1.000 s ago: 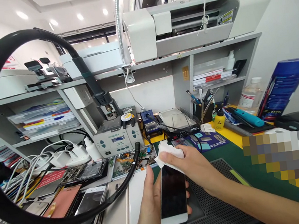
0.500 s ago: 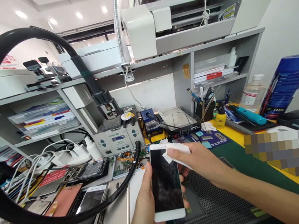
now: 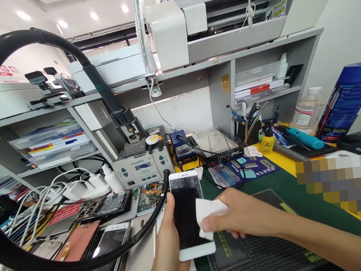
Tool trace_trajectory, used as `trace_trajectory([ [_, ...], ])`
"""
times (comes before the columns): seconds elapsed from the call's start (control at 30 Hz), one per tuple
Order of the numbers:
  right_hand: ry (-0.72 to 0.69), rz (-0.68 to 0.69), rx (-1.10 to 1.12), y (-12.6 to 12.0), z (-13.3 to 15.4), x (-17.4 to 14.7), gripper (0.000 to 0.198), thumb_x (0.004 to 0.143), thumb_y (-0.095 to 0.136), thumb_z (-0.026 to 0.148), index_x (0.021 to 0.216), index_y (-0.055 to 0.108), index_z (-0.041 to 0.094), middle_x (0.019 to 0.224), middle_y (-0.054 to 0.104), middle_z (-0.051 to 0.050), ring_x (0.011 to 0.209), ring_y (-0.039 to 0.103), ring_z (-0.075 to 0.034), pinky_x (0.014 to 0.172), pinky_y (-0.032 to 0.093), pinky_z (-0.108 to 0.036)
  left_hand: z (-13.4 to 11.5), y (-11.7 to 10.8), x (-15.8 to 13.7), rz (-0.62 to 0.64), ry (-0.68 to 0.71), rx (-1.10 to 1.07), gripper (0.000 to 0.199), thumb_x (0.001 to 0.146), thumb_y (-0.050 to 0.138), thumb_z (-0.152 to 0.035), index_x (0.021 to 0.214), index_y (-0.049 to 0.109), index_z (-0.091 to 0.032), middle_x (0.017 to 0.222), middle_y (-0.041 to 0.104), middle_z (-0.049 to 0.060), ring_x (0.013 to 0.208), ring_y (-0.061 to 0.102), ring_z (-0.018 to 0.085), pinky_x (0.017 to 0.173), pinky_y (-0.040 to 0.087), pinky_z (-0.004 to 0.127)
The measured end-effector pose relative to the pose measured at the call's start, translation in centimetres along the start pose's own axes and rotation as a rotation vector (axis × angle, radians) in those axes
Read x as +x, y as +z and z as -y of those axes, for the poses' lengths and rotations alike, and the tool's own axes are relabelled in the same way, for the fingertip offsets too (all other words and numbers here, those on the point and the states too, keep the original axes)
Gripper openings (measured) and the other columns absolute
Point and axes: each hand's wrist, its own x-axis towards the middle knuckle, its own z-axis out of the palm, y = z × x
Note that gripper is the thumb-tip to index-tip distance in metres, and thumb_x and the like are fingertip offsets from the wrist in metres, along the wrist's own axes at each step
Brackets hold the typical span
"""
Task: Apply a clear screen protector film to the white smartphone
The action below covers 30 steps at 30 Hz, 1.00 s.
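A white smartphone [image 3: 185,213] with a dark screen is held upright, tilted toward me, in my left hand [image 3: 167,245]. My left thumb lies along its left edge; the fingers behind it are hidden. My right hand [image 3: 241,213] pinches a folded white tissue [image 3: 210,210] between thumb and fingers. The tissue lies against the right side of the screen, toward its lower half. Below and to the right of the phone is a dark perforated mat [image 3: 261,248] on the green work surface.
A thick black hose [image 3: 85,268] loops across the left side, over several phones and panels [image 3: 64,257]. Behind stand a grey hot-air station [image 3: 143,168], a flat heating plate [image 3: 214,142] and a tool holder [image 3: 248,130]. At right are a yellow bottle [image 3: 267,142] and a clear bottle [image 3: 308,110].
My right hand has drawn the tissue down the screen from the top right to the lower right. The phone has shifted slightly left and up in my left hand.
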Motion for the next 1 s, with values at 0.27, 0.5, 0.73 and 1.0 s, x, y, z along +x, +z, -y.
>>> trace_trajectory([
  [0.27, 0.002, 0.021, -0.025, -0.1, -0.5, 0.3, 0.038, 0.076, 0.082, 0.051, 0.075, 0.071, 0.015, 0.057, 0.058, 0.001, 0.051, 0.052, -0.01, 0.043, 0.037, -0.018, 0.2, -0.7, 0.2, -0.035, 0.008, 0.012, 0.062, 0.088, 0.068, -0.06, 0.129, 0.07, -0.012, 0.107, 0.081, 0.015, 0.095, 0.077, 0.036, 0.087, 0.06, 0.045],
  [0.5, -0.052, -0.083, 0.008, -0.2, -0.3, 0.6, 0.036, 0.086, 0.071, 0.05, 0.079, 0.072, 0.015, 0.06, 0.063, 0.0, 0.049, 0.051, -0.009, 0.042, 0.038, -0.017, 0.8, 0.1, 0.2, 0.035, 0.049, -0.01, 0.064, 0.089, 0.069, -0.058, 0.136, 0.066, -0.016, 0.112, 0.08, 0.013, 0.104, 0.076, 0.036, 0.094, 0.058, 0.046],
  [0.73, -0.073, -0.112, -0.017, -0.5, 0.0, 0.3, 0.036, 0.085, 0.075, 0.05, 0.077, 0.068, 0.015, 0.063, 0.066, 0.0, 0.05, 0.054, -0.009, 0.042, 0.039, -0.016, 0.8, 0.2, 0.1, 0.04, 0.079, -0.004, 0.066, 0.089, 0.07, -0.055, 0.14, 0.063, -0.015, 0.113, 0.08, 0.014, 0.104, 0.076, 0.036, 0.093, 0.059, 0.046],
  [1.0, -0.201, -0.225, 0.141, -1.2, 0.1, 0.5, 0.033, 0.088, 0.073, 0.049, 0.094, 0.062, 0.019, 0.052, 0.058, 0.007, 0.041, 0.05, -0.01, 0.04, 0.043, -0.018, 0.6, 0.2, -0.4, 0.114, -0.027, 0.041, 0.06, 0.092, 0.062, -0.06, 0.126, 0.07, -0.011, 0.099, 0.08, 0.014, 0.093, 0.076, 0.033, 0.09, 0.058, 0.044],
])
